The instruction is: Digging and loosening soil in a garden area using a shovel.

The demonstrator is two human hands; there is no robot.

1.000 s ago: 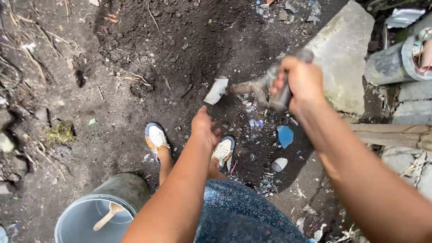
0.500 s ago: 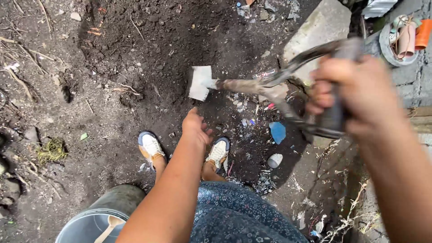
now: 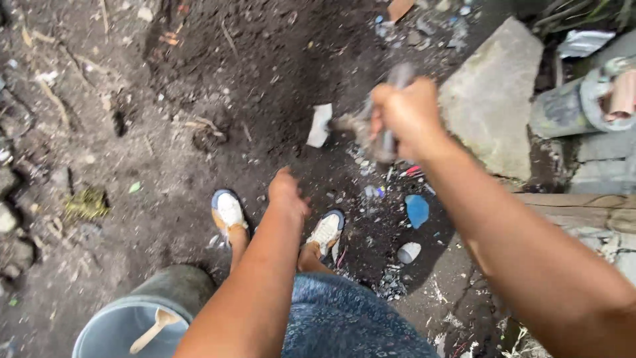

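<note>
My right hand grips the handle of a small garden spade, whose pale metal blade points down at dark loose soil. The tool is blurred by motion. Lower down, my left hand hangs free over the ground between my two white shoes, fingers loosely curled, holding nothing. My patterned blue skirt fills the bottom middle.
A grey bucket with a wooden spoon inside stands at the bottom left. A large flat stone lies right of the spade, with pipes and concrete blocks beyond. Blue shard and small litter lie near my feet.
The right hand swung the spade from raised and out to the right back down and inward toward the soil. The left hand stayed low near the shoes.
</note>
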